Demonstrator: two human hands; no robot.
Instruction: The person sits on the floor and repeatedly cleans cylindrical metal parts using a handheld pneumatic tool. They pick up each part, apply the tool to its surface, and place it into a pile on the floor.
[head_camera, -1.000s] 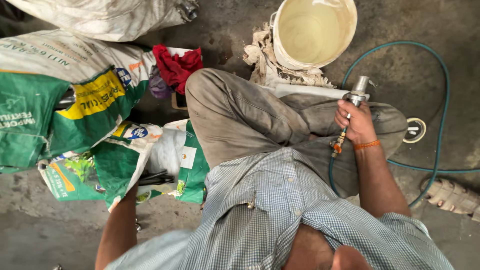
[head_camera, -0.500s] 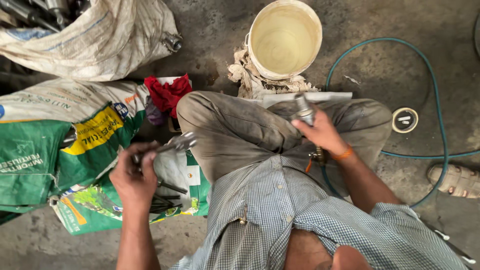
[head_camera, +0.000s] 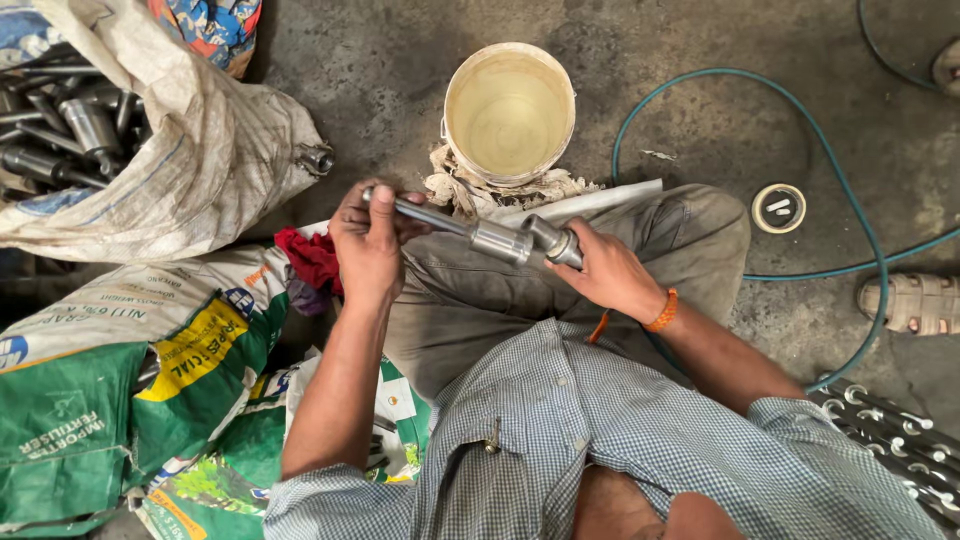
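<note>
Steel stepped shaft (head_camera: 487, 235) spans my two hands above my lap: left hand (head_camera: 368, 245) wraps its thin end, right hand (head_camera: 605, 275) clasps the thick end.

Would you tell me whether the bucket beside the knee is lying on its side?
No, the bucket stands upright on the floor, its open mouth facing up.

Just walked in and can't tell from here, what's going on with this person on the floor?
A person sits on the concrete floor holding a metal shaft across their lap with both hands. The left hand grips the thin end, and the right hand holds the thicker fitting end. A pale bucket stands just beyond their knees with a rag at its base. An open sack of similar metal parts lies to the left, and a green hose loops on the right.
</note>
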